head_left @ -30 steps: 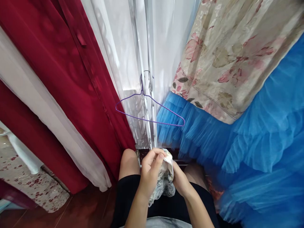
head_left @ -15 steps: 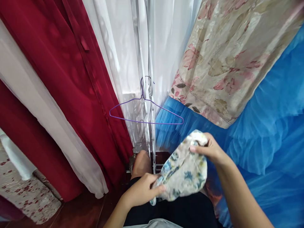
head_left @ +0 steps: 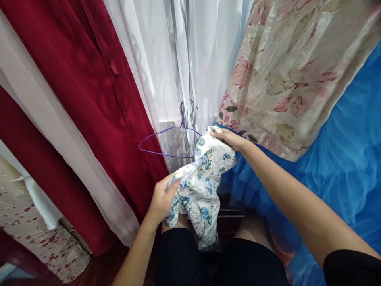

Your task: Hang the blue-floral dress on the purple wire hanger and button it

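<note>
A white garment with blue and yellow flowers (head_left: 205, 182) hangs between my two hands, its lower part dangling over my lap. My right hand (head_left: 230, 138) pinches its top edge, thumb on the near side. My left hand (head_left: 163, 196) grips its left side lower down. Behind the cloth, a thin purple hanger (head_left: 160, 154) hangs by its hook; the cloth hides the hanger's right end. The garment's top overlaps the hanger in view, and I cannot tell whether the two touch.
White metal rails (head_left: 190, 75) run upright before a white curtain (head_left: 149, 51). Dark red cloth (head_left: 119, 115) hangs at left. On the right hang a beige floral garment (head_left: 276, 87) and blue ruffled tulle (head_left: 333, 174). My knees are below.
The garment has been raised and moved forward, and has unfolded from a bundle into a hanging length. My right hand went up toward the hanger; my left hand rose slightly leftward.
</note>
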`<state>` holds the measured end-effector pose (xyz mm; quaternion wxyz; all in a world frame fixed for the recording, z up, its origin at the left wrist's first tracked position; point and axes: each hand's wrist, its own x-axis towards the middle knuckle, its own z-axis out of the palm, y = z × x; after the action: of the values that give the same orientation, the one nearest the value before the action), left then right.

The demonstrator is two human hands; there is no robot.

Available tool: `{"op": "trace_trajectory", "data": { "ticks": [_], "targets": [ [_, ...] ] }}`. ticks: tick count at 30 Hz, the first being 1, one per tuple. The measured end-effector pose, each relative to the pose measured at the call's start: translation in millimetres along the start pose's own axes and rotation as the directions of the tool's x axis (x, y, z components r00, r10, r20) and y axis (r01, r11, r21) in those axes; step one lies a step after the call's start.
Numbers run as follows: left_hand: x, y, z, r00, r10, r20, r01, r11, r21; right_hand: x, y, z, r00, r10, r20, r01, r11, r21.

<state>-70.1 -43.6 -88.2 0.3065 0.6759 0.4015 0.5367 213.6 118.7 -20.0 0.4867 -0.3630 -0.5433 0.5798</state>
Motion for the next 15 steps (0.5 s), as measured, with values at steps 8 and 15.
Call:
{"op": "trace_trajectory", "data": {
  "ticks": [8,15],
  "targets": [
    [44.3,-55.8,-108.7,0.998,0.002,0.067,-0.032,0.896,0.443,-21.3,-21.0,0.3,0.979,0.089,0.182,-0.081,0.995,-0.053],
    [124.5,-55.5,-156.5,0.962,0.239,-0.133,-0.134,0.835,0.533,-22.6,-24.8,6.3,0.984,0.093,0.152,-0.086,0.995,-0.053]
  ]
}}
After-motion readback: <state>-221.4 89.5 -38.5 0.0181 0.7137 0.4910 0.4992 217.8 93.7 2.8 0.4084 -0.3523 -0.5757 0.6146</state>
